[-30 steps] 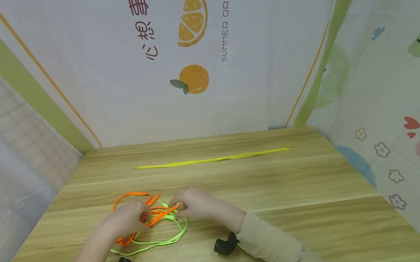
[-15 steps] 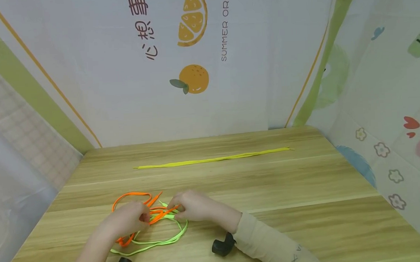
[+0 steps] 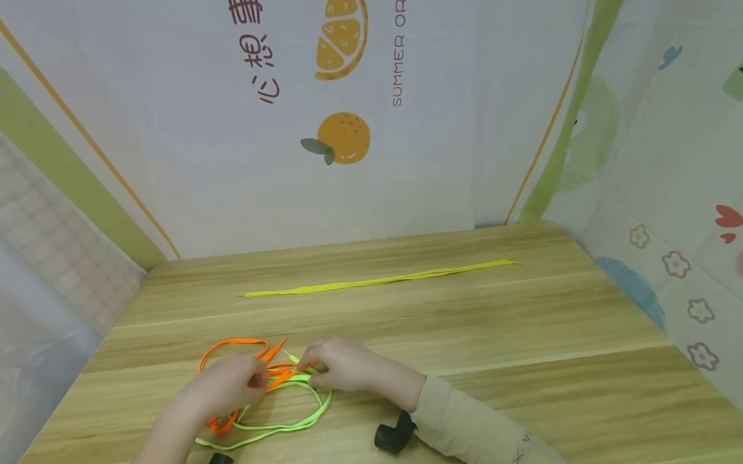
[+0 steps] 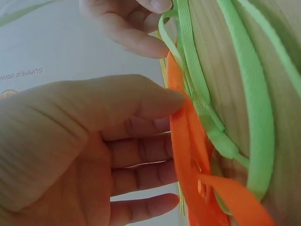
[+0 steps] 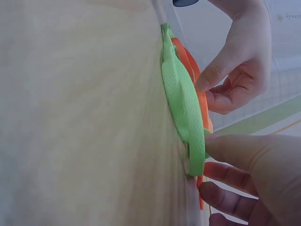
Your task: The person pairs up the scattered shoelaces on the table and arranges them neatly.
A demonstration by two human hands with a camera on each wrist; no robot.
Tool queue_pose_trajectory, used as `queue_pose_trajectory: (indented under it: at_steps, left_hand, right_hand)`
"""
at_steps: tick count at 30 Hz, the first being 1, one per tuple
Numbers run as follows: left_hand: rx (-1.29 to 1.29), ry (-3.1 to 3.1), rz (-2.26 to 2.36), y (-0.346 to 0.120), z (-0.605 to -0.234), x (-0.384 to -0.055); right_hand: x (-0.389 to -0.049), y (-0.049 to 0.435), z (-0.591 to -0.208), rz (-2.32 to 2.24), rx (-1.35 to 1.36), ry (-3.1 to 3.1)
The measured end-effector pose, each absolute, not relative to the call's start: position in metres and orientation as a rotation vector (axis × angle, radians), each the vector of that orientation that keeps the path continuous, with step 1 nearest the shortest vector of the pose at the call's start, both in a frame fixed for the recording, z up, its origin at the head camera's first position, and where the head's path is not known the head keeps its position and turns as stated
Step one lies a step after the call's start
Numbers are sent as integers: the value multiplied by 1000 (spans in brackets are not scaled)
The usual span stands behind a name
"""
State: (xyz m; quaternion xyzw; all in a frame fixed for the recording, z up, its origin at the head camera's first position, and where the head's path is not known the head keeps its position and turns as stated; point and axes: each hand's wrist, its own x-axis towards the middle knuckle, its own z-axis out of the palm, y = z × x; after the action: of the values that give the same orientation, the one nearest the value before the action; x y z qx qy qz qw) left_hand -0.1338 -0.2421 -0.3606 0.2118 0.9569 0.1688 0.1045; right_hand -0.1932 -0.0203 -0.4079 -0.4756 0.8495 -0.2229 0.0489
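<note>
An orange shoelace point(image 3: 232, 342) and a light green shoelace point(image 3: 281, 430) lie looped together at the front left of the table. My left hand point(image 3: 231, 386) pinches the orange lace between thumb and index finger, its other fingers spread behind the strands in the left wrist view. On the right side of the tangle, my right hand point(image 3: 340, 365) has its thumb point(image 5: 230, 148) against a green loop, with fingertips on the far side of the strands. Orange strands run behind the green ones in the right wrist view. The left hand covers part of the orange loops.
A yellow shoelace point(image 3: 374, 281) lies stretched across the back of the wooden table point(image 3: 477, 324). Black wrist mounts point(image 3: 394, 432) sit under both forearms. Printed cloth point(image 3: 419, 173) stands behind and beside the table.
The orange strand between my hands has drawn down and away from my right fingertips, exposing more green lace there. My right forearm has shifted slightly left; the left hand has barely moved.
</note>
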Motion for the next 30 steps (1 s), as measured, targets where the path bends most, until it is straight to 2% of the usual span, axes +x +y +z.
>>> queue_pose_trajectory:
  at_steps: [8, 30]
  left_hand:
    - [590, 2792, 564, -241, -360, -134]
    - [743, 2839, 528, -245, -362, -138]
  right_hand:
    - [-196, -19, -411, -740, -1395, 2557]
    - [-199, -17, -415, -750, -1398, 2578]
